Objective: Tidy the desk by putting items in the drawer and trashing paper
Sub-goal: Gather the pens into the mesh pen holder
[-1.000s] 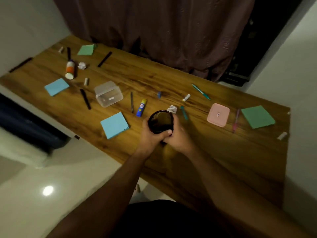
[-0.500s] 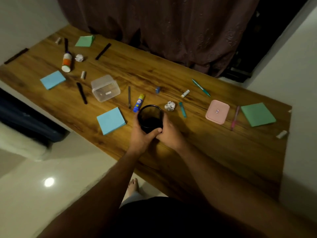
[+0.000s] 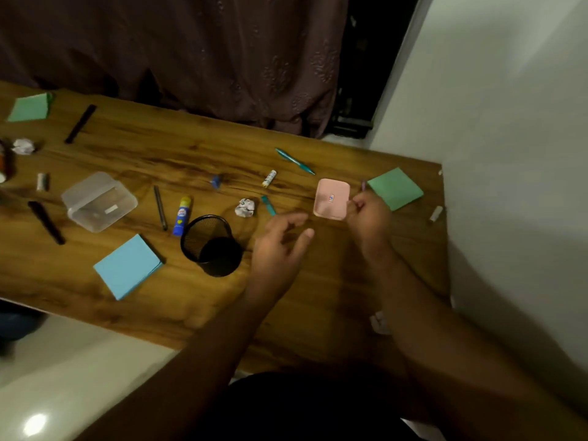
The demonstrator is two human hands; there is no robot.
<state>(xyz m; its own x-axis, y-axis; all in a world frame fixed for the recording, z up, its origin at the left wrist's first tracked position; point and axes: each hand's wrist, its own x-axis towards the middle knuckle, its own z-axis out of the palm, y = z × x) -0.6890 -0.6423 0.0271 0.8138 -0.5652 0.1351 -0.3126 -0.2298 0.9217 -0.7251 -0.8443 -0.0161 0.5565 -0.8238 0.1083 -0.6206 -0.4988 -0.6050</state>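
L hand (image 3: pixel 280 246) hovers w/ fingers spread, holding nothing, over bare wood right of the mesh cup (image 3: pixel 211 245). R hand (image 3: pixel 369 218) sits at the pink box (image 3: pixel 331 198), fingers curled, maybe pinching its edge. Paper ball (image 3: pixel 245 207) lies mid-desk (image 3: pixel 318 297), well back from the front edge.

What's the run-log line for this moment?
left hand: open, empty | right hand: at pink lid, grip unclear | mesh cup: on desk
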